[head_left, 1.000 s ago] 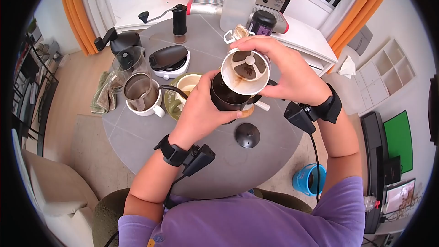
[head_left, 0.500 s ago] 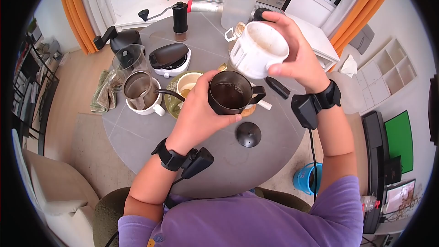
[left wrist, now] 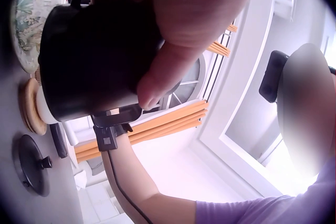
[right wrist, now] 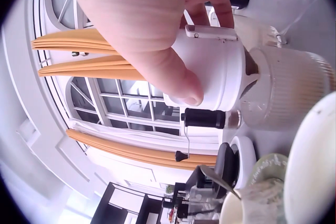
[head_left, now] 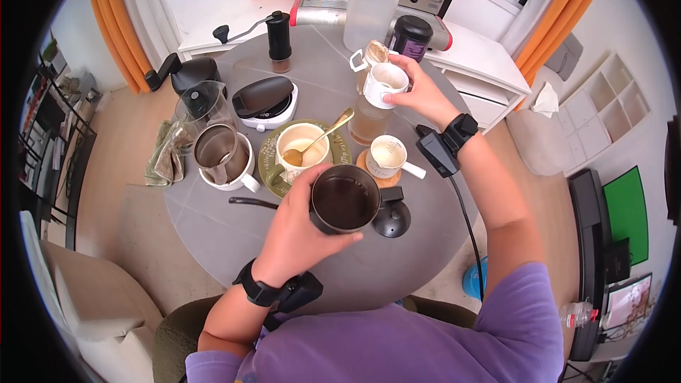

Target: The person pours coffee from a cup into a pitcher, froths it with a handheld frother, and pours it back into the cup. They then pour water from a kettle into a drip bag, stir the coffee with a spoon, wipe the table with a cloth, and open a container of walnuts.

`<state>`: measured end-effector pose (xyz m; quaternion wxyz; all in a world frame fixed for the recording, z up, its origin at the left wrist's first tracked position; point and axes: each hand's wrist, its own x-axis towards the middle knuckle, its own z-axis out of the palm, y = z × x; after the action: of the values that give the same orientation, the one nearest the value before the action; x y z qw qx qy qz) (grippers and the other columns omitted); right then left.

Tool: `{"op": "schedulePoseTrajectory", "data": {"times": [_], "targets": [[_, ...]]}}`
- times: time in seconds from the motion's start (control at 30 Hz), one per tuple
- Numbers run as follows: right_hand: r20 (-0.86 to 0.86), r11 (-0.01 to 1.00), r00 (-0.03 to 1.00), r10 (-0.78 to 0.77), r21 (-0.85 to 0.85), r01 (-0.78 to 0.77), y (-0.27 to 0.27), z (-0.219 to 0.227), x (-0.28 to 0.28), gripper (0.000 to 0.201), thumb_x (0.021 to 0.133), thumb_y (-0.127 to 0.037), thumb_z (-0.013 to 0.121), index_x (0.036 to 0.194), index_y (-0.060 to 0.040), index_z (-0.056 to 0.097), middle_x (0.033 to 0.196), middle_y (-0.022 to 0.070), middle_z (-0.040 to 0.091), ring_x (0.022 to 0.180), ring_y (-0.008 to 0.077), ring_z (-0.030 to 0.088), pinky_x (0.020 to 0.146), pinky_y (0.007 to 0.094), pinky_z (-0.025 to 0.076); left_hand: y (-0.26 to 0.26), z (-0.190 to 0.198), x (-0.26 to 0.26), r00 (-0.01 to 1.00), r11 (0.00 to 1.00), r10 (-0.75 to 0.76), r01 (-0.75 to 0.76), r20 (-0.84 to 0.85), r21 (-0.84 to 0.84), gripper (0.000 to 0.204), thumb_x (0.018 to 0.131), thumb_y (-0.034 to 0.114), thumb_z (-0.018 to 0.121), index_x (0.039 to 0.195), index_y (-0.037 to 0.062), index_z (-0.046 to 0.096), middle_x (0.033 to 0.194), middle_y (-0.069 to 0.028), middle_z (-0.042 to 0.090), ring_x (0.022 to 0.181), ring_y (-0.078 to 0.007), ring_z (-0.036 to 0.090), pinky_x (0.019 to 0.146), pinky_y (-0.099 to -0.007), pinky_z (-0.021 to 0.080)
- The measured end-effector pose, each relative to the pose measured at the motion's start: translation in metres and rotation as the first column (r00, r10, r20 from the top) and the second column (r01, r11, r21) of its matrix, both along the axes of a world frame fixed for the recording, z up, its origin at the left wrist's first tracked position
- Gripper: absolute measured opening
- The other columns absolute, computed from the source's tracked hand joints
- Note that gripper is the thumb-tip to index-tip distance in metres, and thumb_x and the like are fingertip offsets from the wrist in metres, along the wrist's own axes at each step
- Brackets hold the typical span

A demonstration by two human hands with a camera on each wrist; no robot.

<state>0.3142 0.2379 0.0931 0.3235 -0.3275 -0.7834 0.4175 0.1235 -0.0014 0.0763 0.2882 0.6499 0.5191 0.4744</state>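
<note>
My left hand (head_left: 296, 230) grips a black mug (head_left: 345, 198) with dark liquid inside, held above the near part of the table; its handle points right. In the left wrist view the thumb lies along the mug's side (left wrist: 94, 66). My right hand (head_left: 424, 92) pinches a white cup-shaped dripper (head_left: 386, 86) at the top of a ribbed clear glass (head_left: 367, 120). In the right wrist view the thumb presses the white dripper (right wrist: 215, 71), which is tilted against the ribbed glass (right wrist: 283, 87). Whether it is fully seated cannot be told.
A black lid (head_left: 391, 221) lies right of the mug. Behind stand a cream cup with a gold spoon on a green plate (head_left: 340, 149), a small white handled cup (head_left: 387, 157), a scale (head_left: 273, 117), a grinder (head_left: 279, 39), a clear pitcher (head_left: 370, 10) and a black jar (head_left: 411, 37).
The white dripper has moved from over the mug, away to the ribbed glass, in my right hand. My left hand has brought the mug nearer the body.
</note>
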Motion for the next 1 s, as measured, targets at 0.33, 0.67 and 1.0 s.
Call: {"op": "schedulePoseTrajectory", "data": {"times": [0.33,0.67,1.0], "targets": [[0.158,0.997,0.985,0.066,0.026,-0.071,-0.002,-0.012,-0.002,0.073,0.067,-0.012,0.07,0.13,-0.0083,0.032,0.127,0.0085,0.041,0.116,0.0186,0.042,0.095,0.0314,0.035,-0.01,-0.014,-0.003,0.999,0.999,-0.037,0.037,-0.009,-0.012,0.083,0.054,0.014,0.081,0.121,0.0028,0.034,0.114,-0.0146,0.049,0.106,-0.0286,0.051,0.089,-0.0352,0.042],[-0.062,0.921,0.988,-0.143,0.357,0.155,-0.074,0.013,0.027,0.03,0.077,-0.009,0.06,0.107,-0.0068,0.053,0.099,0.0026,0.06,0.086,0.0129,0.056,0.074,0.0264,0.043,-0.013,-0.034,-0.006,0.997,0.997,-0.026,0.031,0.068,-0.077,0.085,0.05,0.01,0.082,0.12,0.0033,0.036,0.114,-0.0111,0.052,0.107,-0.0212,0.052,0.091,-0.0319,0.041],[0.48,0.948,0.877,-0.01,0.283,-0.144,-0.17,-0.046,0.039,0.02,0.076,-0.016,0.061,0.094,-0.0076,0.056,0.089,0.0072,0.054,0.078,0.0272,0.057,0.066,0.0358,0.047,-0.014,-0.053,-0.008,0.999,0.995,-0.017,0.02,0.036,-0.098,0.084,0.05,0.009,0.082,0.12,0.0035,0.036,0.114,-0.0111,0.052,0.107,-0.0207,0.051,0.091,-0.0318,0.041]]}}
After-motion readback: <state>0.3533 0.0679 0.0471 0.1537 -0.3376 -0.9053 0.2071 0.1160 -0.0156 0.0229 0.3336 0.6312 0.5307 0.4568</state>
